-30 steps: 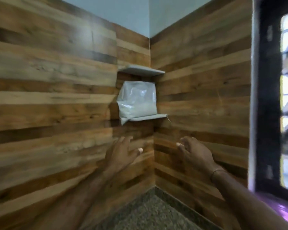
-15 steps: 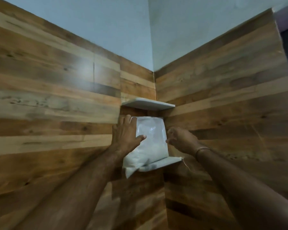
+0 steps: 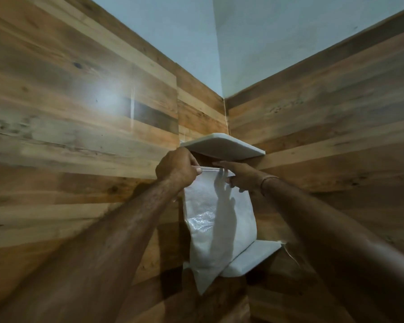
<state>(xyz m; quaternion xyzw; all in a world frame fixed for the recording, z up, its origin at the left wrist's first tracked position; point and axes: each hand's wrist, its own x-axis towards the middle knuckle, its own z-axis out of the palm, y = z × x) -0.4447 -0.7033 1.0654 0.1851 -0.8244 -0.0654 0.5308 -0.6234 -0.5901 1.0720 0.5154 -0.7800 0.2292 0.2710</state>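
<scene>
**Plastic bag (image 3: 219,229) held at its top edge in the corner**

Plastic bag, clear, with white powder filling its lower part, stands upright in the corner where the two wood-panelled walls (image 3: 79,136) meet. Its base rests on the lower shelf (image 3: 254,255), a small white corner shelf. One bottom corner of the bag hangs down past the shelf's front edge. Its top rim reaches up to just beneath the upper shelf (image 3: 222,145), a matching white one.

The left hand (image 3: 176,170) is curled tight on the bag's top left corner, knuckles toward me, with the rim pinched between thumb and fingers. The right hand (image 3: 240,177) is at the top right. Its forefinger lies straight along the rim, and the other fingers look closed on the plastic from behind, showing as a dark shape through it. The thumb is in front. Both forearms reach up from below.

A thin band (image 3: 268,179) circles the right wrist. A loose thread (image 3: 290,254) dangles from the right end of the lower shelf. Above the panelling the wall is painted pale blue (image 3: 184,31).
</scene>
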